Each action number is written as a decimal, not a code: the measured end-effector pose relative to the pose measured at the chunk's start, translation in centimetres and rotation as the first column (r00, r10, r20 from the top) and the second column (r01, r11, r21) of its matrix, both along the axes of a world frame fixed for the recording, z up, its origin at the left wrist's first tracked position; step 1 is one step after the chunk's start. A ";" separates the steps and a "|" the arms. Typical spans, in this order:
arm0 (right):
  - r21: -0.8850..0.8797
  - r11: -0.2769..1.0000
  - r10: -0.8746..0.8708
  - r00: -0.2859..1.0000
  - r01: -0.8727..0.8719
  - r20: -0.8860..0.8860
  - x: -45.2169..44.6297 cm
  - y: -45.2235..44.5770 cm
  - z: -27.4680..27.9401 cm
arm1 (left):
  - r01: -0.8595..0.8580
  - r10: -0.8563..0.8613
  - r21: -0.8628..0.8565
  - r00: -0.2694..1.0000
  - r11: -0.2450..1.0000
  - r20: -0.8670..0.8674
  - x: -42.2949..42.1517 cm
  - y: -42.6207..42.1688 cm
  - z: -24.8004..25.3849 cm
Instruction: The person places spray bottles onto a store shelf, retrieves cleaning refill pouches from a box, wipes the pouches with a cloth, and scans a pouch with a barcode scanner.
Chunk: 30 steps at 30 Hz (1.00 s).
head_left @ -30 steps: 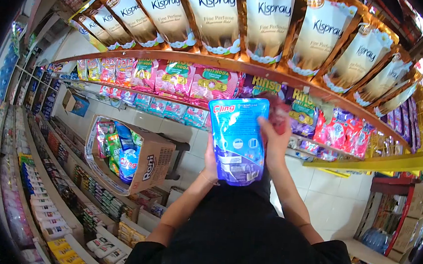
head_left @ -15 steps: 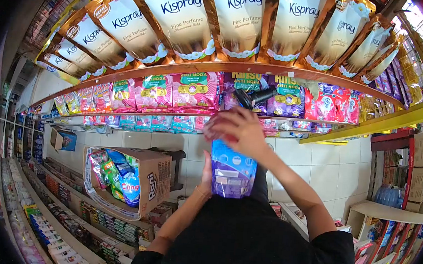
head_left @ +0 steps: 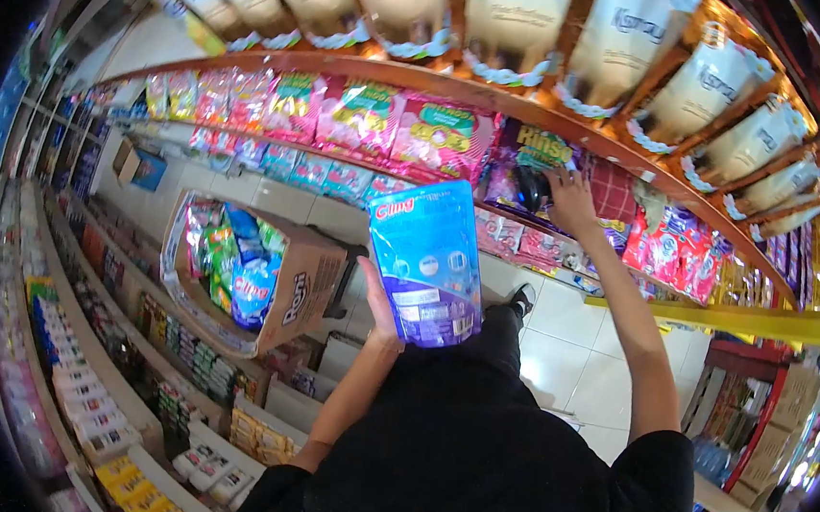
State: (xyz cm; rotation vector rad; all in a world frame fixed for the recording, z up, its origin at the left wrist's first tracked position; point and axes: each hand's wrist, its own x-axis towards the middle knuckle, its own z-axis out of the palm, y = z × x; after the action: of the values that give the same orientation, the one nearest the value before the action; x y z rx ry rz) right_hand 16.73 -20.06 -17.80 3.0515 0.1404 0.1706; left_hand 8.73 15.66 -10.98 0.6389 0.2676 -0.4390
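A blue and purple Cling pouch [head_left: 425, 267] stands upright in my left hand [head_left: 382, 302], which grips its lower left side, back label towards me. My right hand [head_left: 569, 199] reaches to the shelf with its fingers apart, beside a black object [head_left: 531, 187] lying in front of the purple Rinso packs [head_left: 546, 148]. Whether the fingertips touch that object is unclear. Just right of the hand, a red checked cloth [head_left: 614, 189] lies on the shelf.
An open Roni carton [head_left: 306, 291] with several colourful pouches stands at the left. Kispray pouches [head_left: 515, 19] line the upper shelf [head_left: 386, 69]. Pink detergent packs [head_left: 439, 138] fill the shelf below it. Low product racks run along the left; a yellow beam [head_left: 761, 322] crosses at right.
My right hand has left the pouch and moved up and right to the shelf. The red cloth that it held over the pouch now lies on the shelf. The pouch remains in my left hand.
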 end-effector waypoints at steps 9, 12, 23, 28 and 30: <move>0.665 0.742 0.014 0.995 -0.079 0.103 -1.6 7.2 5.0 | -0.385 0.353 0.069 0.893 0.920 0.278 -0.1 7.0 -1.8; 0.924 -0.028 0.005 0.924 0.381 -0.381 -7.4 12.4 11.0 | -0.464 0.444 0.014 0.857 0.886 0.261 0.1 8.7 -1.6; 0.701 -0.261 0.469 0.722 0.664 -0.509 -14.0 17.0 19.5 | -0.452 0.468 -0.124 0.836 0.883 0.286 0.9 10.0 0.0; 0.753 -0.187 0.457 0.734 0.631 -0.502 -14.7 16.5 18.6 | -0.417 0.439 -0.138 0.857 0.899 0.269 1.1 9.9 0.3; 0.784 -0.129 0.410 0.752 0.608 -0.516 -14.5 16.1 17.9 | -0.390 0.416 -0.146 0.869 0.909 0.269 1.0 9.5 0.5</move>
State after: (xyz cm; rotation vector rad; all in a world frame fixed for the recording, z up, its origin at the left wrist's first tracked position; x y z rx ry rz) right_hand 2.27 -3.96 0.09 4.3238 -0.6236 -1.9452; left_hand 9.76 25.20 -10.51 0.5363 0.0903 0.0522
